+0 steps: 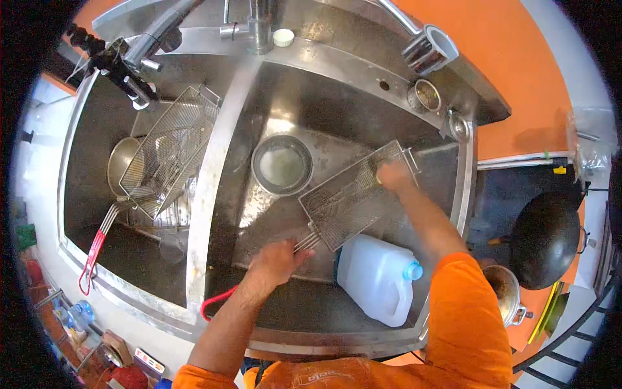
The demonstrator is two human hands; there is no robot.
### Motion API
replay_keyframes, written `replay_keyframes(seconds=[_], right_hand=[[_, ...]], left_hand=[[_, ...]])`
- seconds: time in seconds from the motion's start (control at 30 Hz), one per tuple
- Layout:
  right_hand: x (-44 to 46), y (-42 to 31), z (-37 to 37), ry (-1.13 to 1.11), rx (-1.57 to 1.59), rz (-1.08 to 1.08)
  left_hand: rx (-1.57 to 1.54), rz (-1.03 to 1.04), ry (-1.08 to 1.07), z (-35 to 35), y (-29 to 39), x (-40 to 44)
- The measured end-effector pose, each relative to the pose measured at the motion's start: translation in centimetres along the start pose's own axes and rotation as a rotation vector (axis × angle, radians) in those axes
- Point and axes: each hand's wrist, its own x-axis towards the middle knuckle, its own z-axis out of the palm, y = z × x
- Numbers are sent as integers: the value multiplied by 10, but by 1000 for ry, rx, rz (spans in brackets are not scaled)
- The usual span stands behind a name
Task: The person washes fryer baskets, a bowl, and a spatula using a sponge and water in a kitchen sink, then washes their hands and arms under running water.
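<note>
A wire fryer basket [353, 194] is tilted in the right basin of the steel sink [337, 139]. My left hand [280, 260] is closed around the metal rods of its handle, whose red grip [217, 301] extends to the left. Inside the basket's far right end is my right hand [393, 174], closed on something small and yellowish, mostly hidden by the fingers. A round metal pan [282, 165] with cloudy liquid sits left of the basket. Below the basket stands a translucent jug [374, 279] with a blue cap.
The left basin holds a second wire basket [172, 152] with a red handle and a metal bowl [124, 165]. Faucets rise at the back near a small white cup [283, 37]. A metal cup [424, 96] sits on the back ledge. A black wok [545, 240] is at the right.
</note>
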Motion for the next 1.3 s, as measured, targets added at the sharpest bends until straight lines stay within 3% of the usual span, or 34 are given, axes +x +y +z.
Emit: replay_keyframes(seconds=[0.07, 0.17, 0.27, 0.3, 0.4, 0.5, 0.6, 0.7, 0.8, 0.83, 0.9, 1.07, 1.17, 1.27, 1.3], right_hand=[[-2, 14, -7, 282, -171, -244], [-5, 44, -18, 641, -8, -487], [48, 43, 46, 384, -158, -108], [44, 28, 37, 328, 5, -39], [32, -1, 10, 108, -302, -166], [66, 0, 62, 44, 304, 199], [50, 12, 71, 251, -207, -281], [-3, 24, 1, 326, -137, -443], [0, 37, -8, 270, 78, -357], [7, 36, 3, 426, -138, -455], [21, 24, 6, 155, -577, -466], [43, 1, 37, 172, 111, -127], [78, 15, 82, 69, -26, -171], [70, 20, 89, 95, -6, -223], [55, 15, 73, 71, -135, -246]], left_hand=[[34, 12, 85, 6, -7, 6], [18, 17, 72, 10, -8, 4], [-15, 38, 27, 14, -15, 14], [-18, 45, 41, 11, -13, 10], [-34, 49, 65, 3, -9, 4], [-23, 7, 36, 2, -4, 3], [-1, 26, 65, 12, -16, 11], [-11, 42, 39, 20, -18, 13], [-20, 56, 81, 19, -18, 16], [-24, 62, 99, 21, -19, 16], [-26, 54, 83, 15, -15, 14], [4, 28, 61, 9, -10, 8], [6, 36, 44, 11, -13, 11], [21, 49, 75, 10, -11, 10], [19, 50, 85, 12, -12, 13]])
